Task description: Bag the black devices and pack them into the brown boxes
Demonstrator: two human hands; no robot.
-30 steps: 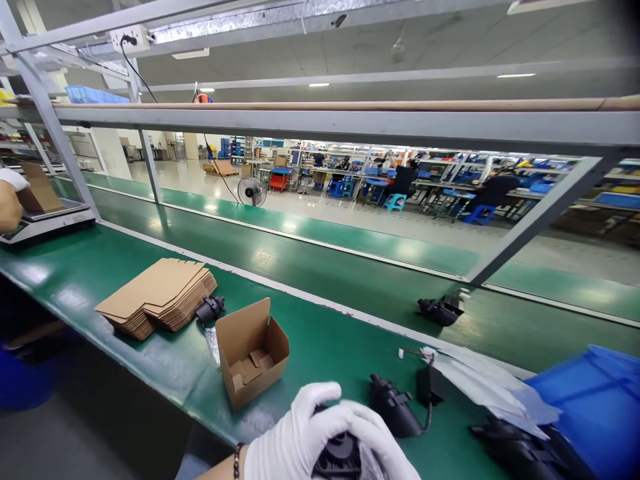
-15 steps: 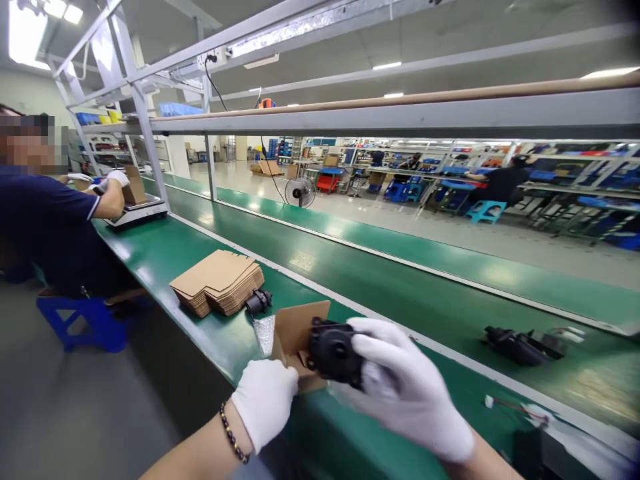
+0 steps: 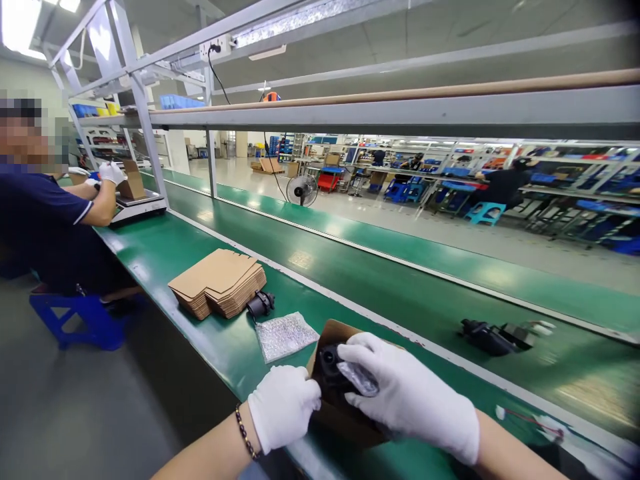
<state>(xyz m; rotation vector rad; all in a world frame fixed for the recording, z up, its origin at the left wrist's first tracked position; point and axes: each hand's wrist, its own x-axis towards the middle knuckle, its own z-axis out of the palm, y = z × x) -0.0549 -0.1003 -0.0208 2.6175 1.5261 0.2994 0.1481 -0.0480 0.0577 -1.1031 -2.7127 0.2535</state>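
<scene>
My left hand [image 3: 287, 407], in a white glove, pinches the left edge of an open cardboard box [image 3: 345, 421]. My gloved right hand [image 3: 407, 393] grips a black plastic part [image 3: 330, 373] at the mouth of the box, partly inside it. Clear plastic wrap [image 3: 363, 379] shows between the right fingers and the part. The lower end of the part is hidden by the box and the hand. Just beyond the box lies a bubble-wrap bag [image 3: 286, 335], flat on the green bench.
Flattened cardboard boxes [image 3: 217, 283] are stacked on the bench, a small black part [image 3: 261, 303] beside them. Another black assembly [image 3: 490, 337] lies on the belt at right. A co-worker [image 3: 50, 220] sits at left by a scale [image 3: 140, 205]. A metal shelf rail [image 3: 380, 115] crosses above.
The black part has gone from beside the box down into its mouth. The box has shifted right and tilted, showing the whole bubble-wrap bag. The black assembly on the belt has moved left.
</scene>
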